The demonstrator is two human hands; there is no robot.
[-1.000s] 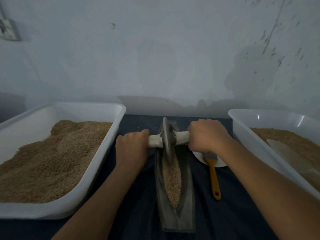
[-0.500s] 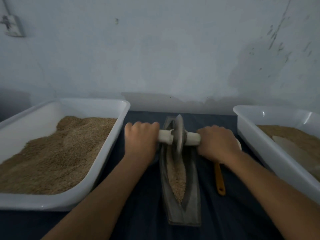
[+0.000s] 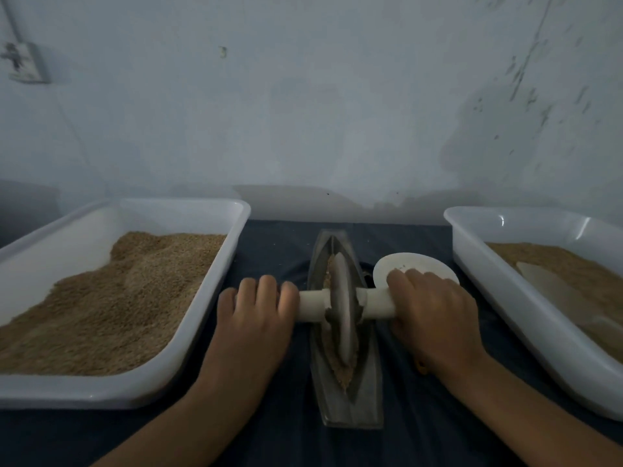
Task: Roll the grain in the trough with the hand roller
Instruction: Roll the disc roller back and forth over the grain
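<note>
Two hands share my roller (image 3: 344, 306): left hand (image 3: 258, 306) and right hand (image 3: 433, 313) each curl round a handle end, pressing evenly; its disc sits mid-trough (image 3: 347, 392), astride the grain (image 3: 344, 374), so weight falls centrally.

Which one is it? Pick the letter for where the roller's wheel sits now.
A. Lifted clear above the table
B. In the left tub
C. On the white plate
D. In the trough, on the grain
D: the wheel stands inside the trough, on the grain, with the left hand and right hand gripping the handles.
</note>
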